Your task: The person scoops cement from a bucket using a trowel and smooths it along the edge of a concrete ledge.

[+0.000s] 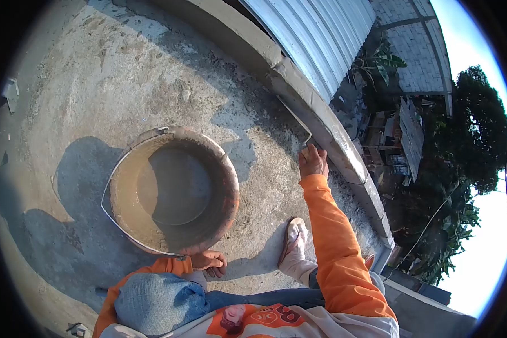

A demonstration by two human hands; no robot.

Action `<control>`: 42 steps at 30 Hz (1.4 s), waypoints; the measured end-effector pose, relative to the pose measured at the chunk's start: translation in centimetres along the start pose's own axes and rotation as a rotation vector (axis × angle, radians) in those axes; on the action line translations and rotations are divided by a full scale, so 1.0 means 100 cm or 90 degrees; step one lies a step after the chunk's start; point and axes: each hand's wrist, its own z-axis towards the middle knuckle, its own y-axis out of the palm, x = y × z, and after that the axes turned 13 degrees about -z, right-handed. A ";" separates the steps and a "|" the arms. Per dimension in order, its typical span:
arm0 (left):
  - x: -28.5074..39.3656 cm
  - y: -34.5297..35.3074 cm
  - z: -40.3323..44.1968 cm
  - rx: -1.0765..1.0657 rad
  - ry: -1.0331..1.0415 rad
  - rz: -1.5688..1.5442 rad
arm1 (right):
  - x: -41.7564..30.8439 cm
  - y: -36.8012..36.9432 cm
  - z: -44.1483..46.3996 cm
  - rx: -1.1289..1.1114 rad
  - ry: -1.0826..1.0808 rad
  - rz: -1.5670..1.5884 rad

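Note:
My right hand (314, 161) is closed on the handle of a trowel (294, 117), its thin blade seen nearly edge-on against the low concrete wall (321, 115). The cranked metal neck shows just beyond my fingers; the handle is hidden in my grip. My left hand (208, 263) hangs loosely by the bucket's lower rim, fingers slightly bent and holding nothing. A large, mortar-stained bucket (229, 194) stands upright on the concrete floor, its wire handle lying down along the left side. Inside is a greyish-brown layer at the bottom, partly in shadow.
The rough concrete floor (118, 73) carries dried splashes and strong shadows. My sandalled foot (294, 239) is planted between my hands. Beyond the wall lie corrugated metal roofing (315, 39), a block wall, a wooden shed (408, 135) and trees, lower down.

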 end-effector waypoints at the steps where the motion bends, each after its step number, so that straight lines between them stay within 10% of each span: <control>1: 0.000 0.001 -0.001 0.012 0.013 0.008 | -0.001 -0.001 -0.003 0.003 -0.001 0.048; 18: 0.000 0.001 0.000 0.028 0.012 0.009 | 0.003 -0.011 -0.013 -0.062 -0.199 0.252; 24: 0.001 0.002 0.000 0.024 0.015 0.017 | -0.020 -0.027 -0.020 -0.381 -0.054 0.511; 30: 0.005 0.007 -0.004 0.036 0.029 0.026 | -0.061 -0.027 -0.053 -0.194 0.065 0.469; 32: 0.004 0.007 -0.004 0.034 0.031 0.033 | -0.083 -0.022 -0.091 -0.035 -0.053 0.313; 35: 0.005 0.008 -0.004 0.039 0.019 0.032 | -0.091 -0.066 -0.130 -0.411 -0.366 0.275; 42: 0.002 0.007 -0.006 0.029 0.039 0.048 | 0.001 -0.074 -0.124 -0.375 -0.489 0.188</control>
